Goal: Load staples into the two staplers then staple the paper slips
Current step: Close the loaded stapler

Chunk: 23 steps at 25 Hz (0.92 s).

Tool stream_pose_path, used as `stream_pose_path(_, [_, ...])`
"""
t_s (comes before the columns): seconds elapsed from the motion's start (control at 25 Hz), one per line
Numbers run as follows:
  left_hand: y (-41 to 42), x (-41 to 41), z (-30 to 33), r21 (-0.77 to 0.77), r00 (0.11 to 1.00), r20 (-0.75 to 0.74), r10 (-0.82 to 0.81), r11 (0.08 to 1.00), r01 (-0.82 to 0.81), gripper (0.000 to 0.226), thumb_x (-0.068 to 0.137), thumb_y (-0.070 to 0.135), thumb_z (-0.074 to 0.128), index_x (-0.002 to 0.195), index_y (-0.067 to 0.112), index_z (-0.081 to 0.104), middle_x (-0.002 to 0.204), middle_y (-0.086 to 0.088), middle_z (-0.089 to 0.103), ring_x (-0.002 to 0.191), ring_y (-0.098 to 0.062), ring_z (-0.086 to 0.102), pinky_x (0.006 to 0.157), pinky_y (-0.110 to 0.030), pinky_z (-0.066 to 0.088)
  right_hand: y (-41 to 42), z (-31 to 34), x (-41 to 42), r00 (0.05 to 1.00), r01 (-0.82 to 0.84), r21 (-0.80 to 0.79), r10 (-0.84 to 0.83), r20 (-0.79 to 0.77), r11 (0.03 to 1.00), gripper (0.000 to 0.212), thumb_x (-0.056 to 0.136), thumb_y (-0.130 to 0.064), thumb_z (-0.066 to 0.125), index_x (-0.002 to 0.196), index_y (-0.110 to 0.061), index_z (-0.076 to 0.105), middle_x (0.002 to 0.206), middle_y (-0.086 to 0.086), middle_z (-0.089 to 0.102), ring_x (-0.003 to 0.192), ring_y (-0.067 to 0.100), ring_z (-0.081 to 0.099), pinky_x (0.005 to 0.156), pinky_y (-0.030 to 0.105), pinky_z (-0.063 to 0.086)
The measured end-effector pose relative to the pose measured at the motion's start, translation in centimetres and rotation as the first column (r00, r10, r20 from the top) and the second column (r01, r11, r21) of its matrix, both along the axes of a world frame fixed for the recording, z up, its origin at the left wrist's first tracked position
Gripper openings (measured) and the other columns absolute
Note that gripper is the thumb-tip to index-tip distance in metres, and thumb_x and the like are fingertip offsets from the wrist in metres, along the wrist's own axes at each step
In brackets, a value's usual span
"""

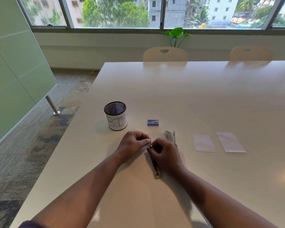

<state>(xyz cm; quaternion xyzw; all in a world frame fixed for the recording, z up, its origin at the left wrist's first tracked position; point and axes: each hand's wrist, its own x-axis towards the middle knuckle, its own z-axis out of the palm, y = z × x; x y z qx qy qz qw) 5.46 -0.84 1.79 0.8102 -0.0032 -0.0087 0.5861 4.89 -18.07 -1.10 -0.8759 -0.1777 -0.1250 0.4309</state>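
On the white table (pixel 204 96), the left hand (pixel 133 143) and right hand (pixel 164 155) both curl their fingers around the opened silver metal stapler (pixel 156 168), pinching its far end. Just beyond the right fingers lies a second silver stapler (pixel 170 136); farther right, two white paper slips (pixel 203 142).

head-worn wide view, facing forward and down, close over table (pixel 204 96)

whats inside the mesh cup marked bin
Inside the mesh cup only dark mesh wall and part of the bottom show, with no object visible. The near rim hides the front of the floor, so something small there cannot be ruled out.
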Motion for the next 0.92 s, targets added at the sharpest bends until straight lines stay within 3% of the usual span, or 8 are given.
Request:
stream_pose_path(0.12, [0.05,0.09,0.05,0.043,1.000,-0.013,0.007,0.999,-0.006,0.007,0.088,0.013,0.075,0.093,0.010,0.079,0.089,-0.005,0.078,0.090,-0.019,0.073,0.087,-0.029,0.057,-0.08,0.02,-0.04,1.000,0.002,-0.003,-0.002,0.006,1.000,0.015,0.081,-0.026,0.077,0.075,-0.021,0.065,0.070,-0.006,0.062,0.065,0.010,0.055,0.057,0.017,0.041])
stream_pose_path(0.36, [0.21,0.17,0.02,0.050,0.999,-0.023,0.032,0.998,-0.031,0.005,0.088,0.015,0.075,0.090,0.014,0.079,0.087,0.001,0.078,0.084,-0.007,0.071,0.083,-0.023,0.055,-0.08,0.03,0.00,1.000,-0.002,-0.005,0.002,-0.004,1.000,0.016,0.081,-0.028,0.077,0.075,-0.020,0.065,0.071,-0.006,0.062,0.066,0.011,0.056,0.059,0.026,0.046])
stream_pose_path(0.48, [-0.17,0.20,-0.09,0.147,1.000,0.006,0.029,0.989,-0.030,0.003,0.086,0.015,0.076,0.085,0.015,0.079,0.084,0.002,0.077,0.081,-0.011,0.072,0.079,-0.025,0.057,-0.14,-0.02,0.06,1.000,-0.009,0.002,0.009,-0.003,1.000,0.016,0.082,-0.029,0.077,0.075,-0.020,0.064,0.071,-0.006,0.062,0.066,0.010,0.056,0.058,0.024,0.045])
stream_pose_path(0.6, [-0.24,0.19,-0.06,0.144,1.000,0.006,0.026,0.989,-0.027,0.002,0.084,0.012,0.078,0.085,0.013,0.079,0.084,0.000,0.078,0.083,-0.015,0.073,0.081,-0.028,0.058,-0.10,-0.11,0.08,1.000,-0.006,0.009,0.006,0.001,1.000,0.016,0.081,-0.029,0.076,0.074,-0.021,0.064,0.070,-0.006,0.061,0.066,0.010,0.055,0.059,0.022,0.043])
stream_pose_path(0.8, [-0.18,0.33,0.17,0.063,0.996,-0.035,0.085,0.995,-0.083,0.024,0.081,0.005,0.078,0.102,0.015,0.073,0.075,0.001,0.065,0.067,-0.008,0.058,0.069,-0.020,0.053,0.00,-0.25,0.10,1.000,-0.005,0.023,0.005,0.008,1.000,0.016,0.079,-0.030,0.075,0.072,-0.024,0.061,0.069,-0.007,0.060,0.067,0.010,0.055,0.058,0.019,0.041])
stream_pose_path(0.92, [-0.13,0.46,0.55,0.041,0.994,-0.096,0.051,0.998,-0.047,0.045,0.079,0.005,0.079,0.118,0.018,0.062,0.078,-0.002,0.062,0.070,-0.009,0.058,0.072,-0.022,0.053,-0.02,-0.22,0.13,1.000,-0.007,0.030,0.007,0.008,1.000,0.016,0.079,-0.031,0.074,0.072,-0.027,0.060,0.069,-0.008,0.060,0.068,0.009,0.055,0.058,0.016,0.040])
